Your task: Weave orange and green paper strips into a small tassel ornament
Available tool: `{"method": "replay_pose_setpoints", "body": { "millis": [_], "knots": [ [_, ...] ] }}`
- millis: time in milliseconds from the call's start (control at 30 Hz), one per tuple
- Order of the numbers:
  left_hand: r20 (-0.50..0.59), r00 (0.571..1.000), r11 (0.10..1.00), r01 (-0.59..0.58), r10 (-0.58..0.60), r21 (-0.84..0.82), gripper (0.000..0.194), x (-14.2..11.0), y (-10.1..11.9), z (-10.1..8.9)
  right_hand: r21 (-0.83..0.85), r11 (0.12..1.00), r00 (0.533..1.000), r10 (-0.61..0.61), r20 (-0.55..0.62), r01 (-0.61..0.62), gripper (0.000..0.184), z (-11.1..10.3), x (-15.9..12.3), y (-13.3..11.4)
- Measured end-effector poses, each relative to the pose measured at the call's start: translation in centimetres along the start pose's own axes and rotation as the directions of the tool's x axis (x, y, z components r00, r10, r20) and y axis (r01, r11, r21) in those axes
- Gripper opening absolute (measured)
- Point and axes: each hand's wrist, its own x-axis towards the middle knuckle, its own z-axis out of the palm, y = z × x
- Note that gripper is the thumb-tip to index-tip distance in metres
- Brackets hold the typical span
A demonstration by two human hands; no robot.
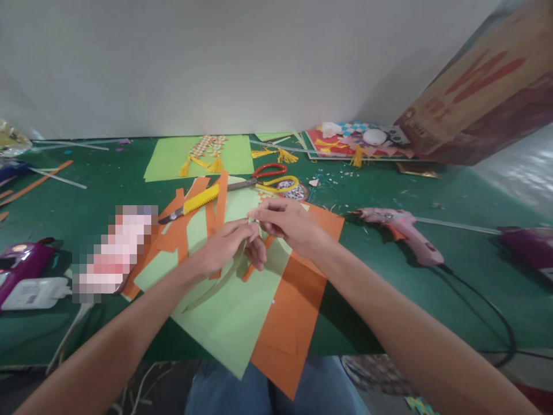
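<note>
My left hand (pixel 235 245) and my right hand (pixel 287 225) meet over a pile of coloured paper. Their fingertips pinch a narrow light-green paper strip (pixel 224 279), which curves down to the left from my left hand. Below them lie a light-green sheet (pixel 233 328) and an orange sheet (pixel 298 323). Cut orange strips (pixel 221 202) rest on the pile just left of the hands. Beyond the fingers are scissors (pixel 270 168) with red and yellow handles and a yellow-handled cutter (pixel 201 199). The exact grip is partly hidden by the fingers.
A pink glue gun (pixel 404 230) with a black cord lies to the right. On the left are a blurred-out phone (pixel 116 253) and a white charger (pixel 37 293). Woven pieces with yellow tassels (pixel 207 147) sit at the back, near a cardboard box (pixel 479 86).
</note>
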Motion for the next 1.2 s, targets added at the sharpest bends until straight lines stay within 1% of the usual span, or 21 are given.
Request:
{"method": "replay_pose_setpoints", "body": {
  "millis": [133,267,433,533,633,700,933,1067,1133,1200],
  "knots": [
    [-0.003,0.999,0.999,0.032,-0.032,0.028,0.027,-0.04,0.04,0.10,0.029,0.999,0.999,-0.030,-0.044,0.032,0.037,0.21,0.04,0.33],
    [0.015,0.999,0.998,0.041,-0.041,0.058,0.032,-0.06,-0.02,0.10,0.039,0.998,0.996,-0.055,-0.075,0.058,0.038,0.47,0.06,0.66],
    [0.018,0.999,0.999,0.042,-0.042,0.033,0.032,-0.04,-0.08,0.11,0.047,0.995,0.993,-0.082,-0.083,0.086,0.037,0.59,0.01,0.76],
    [0.008,1.000,1.000,0.029,-0.029,0.012,0.028,0.05,-0.23,0.03,0.059,0.997,0.996,-0.050,-0.072,0.054,0.037,0.40,0.06,0.62],
    [-0.002,1.000,1.000,-0.005,0.005,0.002,0.027,0.15,-0.45,-0.17,0.046,0.999,1.000,0.004,-0.002,-0.004,0.034,0.21,0.08,0.43],
    [-0.002,1.000,1.000,-0.016,0.016,0.003,0.027,0.19,-0.53,-0.29,0.029,1.000,1.000,0.008,0.020,-0.008,0.033,0.17,0.04,0.35],
    [0.018,1.000,1.000,-0.008,0.008,-0.017,0.029,0.07,-0.30,-0.11,0.075,0.997,0.998,-0.033,-0.055,0.037,0.030,0.05,0.08,0.21],
    [0.036,0.999,1.000,-0.001,0.002,-0.028,0.033,0.00,-0.29,-0.03,0.087,0.995,0.996,-0.034,-0.088,0.041,0.028,-0.16,0.12,-0.11],
    [0.024,1.000,1.000,-0.005,0.005,-0.019,0.032,0.00,-0.29,-0.06,0.080,0.996,0.997,-0.023,-0.078,0.029,0.027,-0.17,0.08,-0.16],
    [0.008,1.000,1.000,-0.012,0.012,-0.017,0.031,0.01,-0.28,-0.10,0.062,0.998,1.000,-0.006,-0.030,0.008,0.028,-0.12,0.03,-0.08]
  ]
}}
